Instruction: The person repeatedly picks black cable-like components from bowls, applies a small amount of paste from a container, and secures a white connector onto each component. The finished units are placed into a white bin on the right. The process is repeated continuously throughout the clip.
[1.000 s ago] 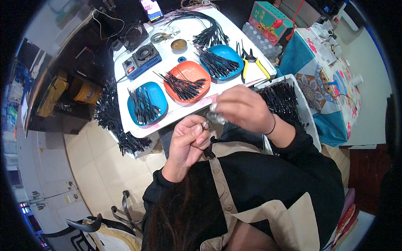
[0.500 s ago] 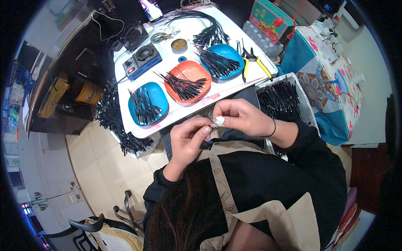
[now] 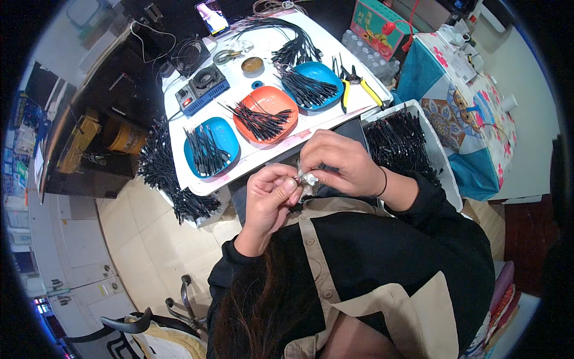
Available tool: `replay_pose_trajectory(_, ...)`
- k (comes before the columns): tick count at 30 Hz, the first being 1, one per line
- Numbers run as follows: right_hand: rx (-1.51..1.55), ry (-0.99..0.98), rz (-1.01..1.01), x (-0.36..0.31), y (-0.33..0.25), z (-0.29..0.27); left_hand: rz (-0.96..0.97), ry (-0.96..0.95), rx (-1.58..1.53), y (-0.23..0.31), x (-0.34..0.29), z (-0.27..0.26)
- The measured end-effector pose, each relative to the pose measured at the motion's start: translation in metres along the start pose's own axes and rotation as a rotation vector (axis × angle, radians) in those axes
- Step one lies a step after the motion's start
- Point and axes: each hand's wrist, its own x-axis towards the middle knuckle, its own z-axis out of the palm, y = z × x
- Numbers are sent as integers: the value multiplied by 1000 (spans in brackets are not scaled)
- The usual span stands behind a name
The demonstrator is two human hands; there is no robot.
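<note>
In front of my chest, just off the table's near edge, both hands meet fingertip to fingertip. My left hand point(image 3: 269, 192) is closed in a pinch, thumb against forefinger; the small piece between them is mostly hidden, and I cannot tell its kind. My right hand point(image 3: 342, 163) pinches a small crumpled white wad point(image 3: 310, 179), which lies against the left fingertips. Beyond the hands stand an orange tray point(image 3: 280, 102) of short black cables point(image 3: 258, 121), a near blue tray point(image 3: 228, 136) and a far blue tray point(image 3: 327, 73), both holding similar cables.
On the white table point(image 3: 179, 134) are a small blue-sided heating device point(image 3: 203, 90), a round tin point(image 3: 252, 66), yellow-handled pliers point(image 3: 353, 84) and a lit phone point(image 3: 212, 17). Bins of black cables stand on the left point(image 3: 173, 170) and right point(image 3: 397, 140). A cloth-covered table point(image 3: 466, 113) is at right.
My right hand has tilted and moved slightly left and up, pressing the white wad closer to the left fingertips. The left hand keeps its pinch nearly in place. The view has shifted slightly.
</note>
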Motion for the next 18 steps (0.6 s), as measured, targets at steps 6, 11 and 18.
replay_pose_trajectory(6, 233, -78, 399, -7, -3, 6, 106, 42, 336, 2, -1, -3)
replay_pose_trajectory(11, 318, -2, 115, 3, 10, -3, -187, -91, -293, 7, 3, -9)
replay_pose_trajectory(18, 80, 62, -196, 16, 5, -1, -399, -293, -528, 9, 14, -3)
